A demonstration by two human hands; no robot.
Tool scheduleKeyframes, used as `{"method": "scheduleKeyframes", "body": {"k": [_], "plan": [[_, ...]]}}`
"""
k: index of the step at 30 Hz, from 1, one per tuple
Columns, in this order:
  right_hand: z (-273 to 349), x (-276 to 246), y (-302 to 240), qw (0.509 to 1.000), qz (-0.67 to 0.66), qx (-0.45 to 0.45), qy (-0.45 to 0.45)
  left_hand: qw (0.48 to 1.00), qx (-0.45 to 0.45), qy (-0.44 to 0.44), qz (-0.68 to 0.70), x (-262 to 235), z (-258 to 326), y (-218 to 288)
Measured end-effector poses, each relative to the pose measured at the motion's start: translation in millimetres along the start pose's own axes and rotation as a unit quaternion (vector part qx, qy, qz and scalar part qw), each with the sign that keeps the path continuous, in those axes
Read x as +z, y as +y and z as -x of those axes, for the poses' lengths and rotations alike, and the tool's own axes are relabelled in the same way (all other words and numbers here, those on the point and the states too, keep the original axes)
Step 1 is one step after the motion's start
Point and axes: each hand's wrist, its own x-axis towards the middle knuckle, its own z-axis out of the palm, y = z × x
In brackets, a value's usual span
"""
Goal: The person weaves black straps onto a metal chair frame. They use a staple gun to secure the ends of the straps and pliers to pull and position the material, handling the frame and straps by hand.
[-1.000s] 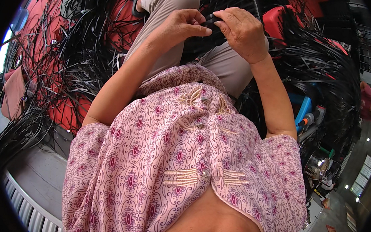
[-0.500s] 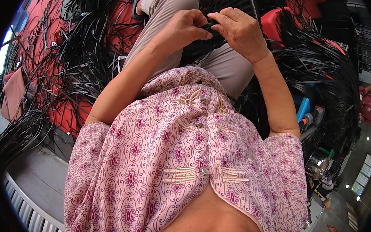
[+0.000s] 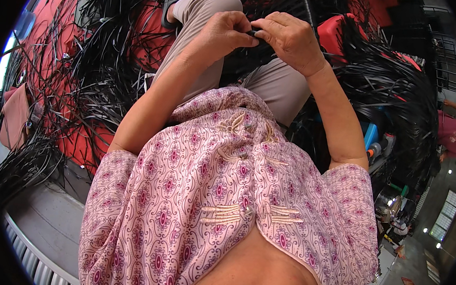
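Strips [image 3: 103, 60] lie tangled at left. Left hand [image 3: 223, 34] and right hand [image 3: 292, 42], fingers nearly closed, pinch a small dark piece [image 3: 252, 33] between them; fine handling appears under way, the next move likely needing steady grip.

Long black strips [image 3: 108, 36] lie in loose tangles across the red floor [image 3: 86, 141]

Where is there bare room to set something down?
Lower left: the grey surface looks bare between black strips above, the slatted rail below and the patterned shirt on the right. Crowded: the red surface on the left, and beyond the right forearm, both strewn with strips.
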Motion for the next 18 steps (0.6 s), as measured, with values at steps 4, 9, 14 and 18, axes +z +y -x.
{"method": "scheduleKeyframes", "body": {"k": [4, 9, 14, 18], "plan": [[-5.6, -2.6, -0.1, 1.000, -0.014, -0.001, -0.006, 0.994, 0.053, 0.031, -0.090, -1.6, 6.3, 5.3], [-10.8, -4.5, -2.4, 0.998, -0.053, 0.020, -0.015, 0.987, 0.113, 0.081, -0.079, 1.0, 7.7, -4.8], [-12.8, -6.5, -5.2, 0.998, -0.050, 0.028, -0.033, 0.978, 0.145, 0.094, -0.114, -0.8, 9.3, 0.5], [-14.5, -4.8, -5.2, 0.998, -0.050, 0.021, -0.030, 0.972, 0.163, 0.085, -0.148, -6.3, 9.3, 6.0]]}}
